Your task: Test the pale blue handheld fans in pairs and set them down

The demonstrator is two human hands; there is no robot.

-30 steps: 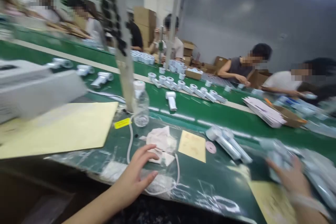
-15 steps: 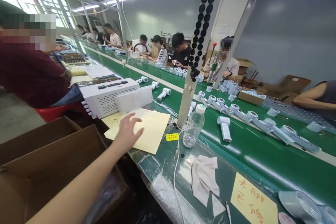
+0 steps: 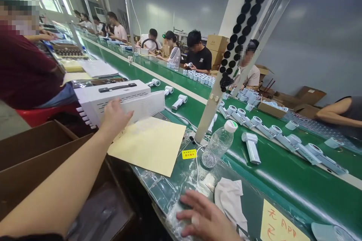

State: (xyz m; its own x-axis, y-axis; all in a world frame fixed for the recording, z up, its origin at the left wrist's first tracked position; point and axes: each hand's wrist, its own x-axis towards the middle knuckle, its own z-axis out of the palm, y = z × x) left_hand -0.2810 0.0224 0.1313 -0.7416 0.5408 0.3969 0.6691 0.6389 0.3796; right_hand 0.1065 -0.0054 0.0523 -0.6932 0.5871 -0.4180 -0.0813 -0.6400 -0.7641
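Right under the fingertips of the left hand (image 3: pixel 113 115), a pale ribbed panel (image 3: pixel 144 107) up against a white vented case (image 3: pixel 127 94) with a black handle, its long axis running off to the right of the fingers, roughly along the case's top edge. Fingers bunched and curled on the panel's near end, though whether in a true pinch, impossible to tell from this view. Left hand clearly the nearer one to the panel; right hand (image 3: pixel 205 218) far below it at the bottom of the view, fingers spread and low over crumpled clear plastic film (image 3: pixel 177 216) on the green bench mat (image 3: pixel 172 169). Just right of those fingers, a crumpled white cloth (image 3: pixel 229 199); above them, a clear water bottle (image 3: pixel 217 145). Just below the left fingers, a manila sheet (image 3: pixel 147 147) flat on the mat; under the left forearm, a cardboard box (image 3: pixel 28 147).
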